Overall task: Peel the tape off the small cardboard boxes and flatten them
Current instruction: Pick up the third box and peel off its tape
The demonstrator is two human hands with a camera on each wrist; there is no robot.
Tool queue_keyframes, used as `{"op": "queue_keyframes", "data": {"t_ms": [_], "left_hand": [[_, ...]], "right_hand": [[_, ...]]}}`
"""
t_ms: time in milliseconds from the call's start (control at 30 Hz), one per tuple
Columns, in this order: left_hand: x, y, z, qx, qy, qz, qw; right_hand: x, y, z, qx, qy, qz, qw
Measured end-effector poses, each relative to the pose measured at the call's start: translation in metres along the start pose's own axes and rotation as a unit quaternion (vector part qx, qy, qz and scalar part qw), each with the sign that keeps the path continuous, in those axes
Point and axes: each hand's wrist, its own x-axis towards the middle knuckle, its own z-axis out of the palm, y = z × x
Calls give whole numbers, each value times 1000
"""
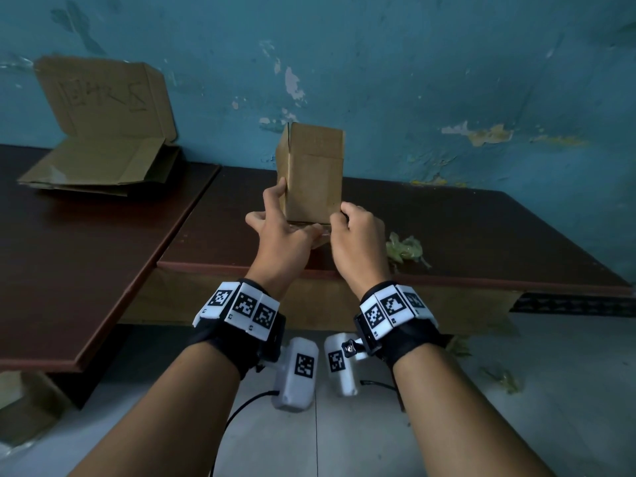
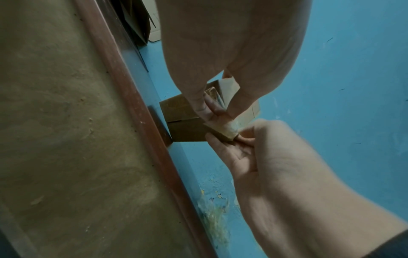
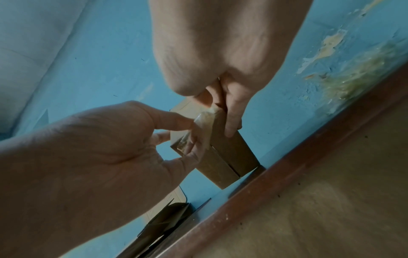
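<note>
I hold a small brown cardboard box (image 1: pixel 311 173) upright above the dark table (image 1: pixel 464 228), near its front edge. My left hand (image 1: pixel 282 235) pinches the box's lower left end, index finger lying along the side. At the lower right corner, my right hand (image 1: pixel 351 228) has its fingers curled. In the left wrist view the right hand (image 2: pixel 253 139) pinches a strip of clear tape (image 2: pixel 232 128) at the corner of the box (image 2: pixel 183 129). The right wrist view shows the tape (image 3: pixel 204 120) partly lifted off the box (image 3: pixel 229 153), between the right hand (image 3: pixel 220 104) and the left hand (image 3: pixel 132 139).
A stack of flattened cardboard (image 1: pixel 99 166) lies at the back left on a second table (image 1: pixel 69 253), with an upright sheet (image 1: pixel 103 98) leaning on the blue wall. A crumpled wad of tape (image 1: pixel 404 249) lies on the table right of my hands. Scraps (image 1: pixel 502 376) lie on the floor.
</note>
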Motion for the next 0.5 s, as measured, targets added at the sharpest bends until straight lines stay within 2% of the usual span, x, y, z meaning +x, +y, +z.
{"op": "queue_keyframes", "data": {"t_ms": [167,367,500], "left_hand": [[1,0,-3,-3,4,-12,1000],[4,-4,-2,-8,3,-20,1000],[5,-6,0,-12,6,-21,1000]], "right_hand": [[-2,-4,-2,58,-1,16,998],[4,7,-1,9,-5,-23,1000],[4,6,-3,1,2,-10,1000]]}}
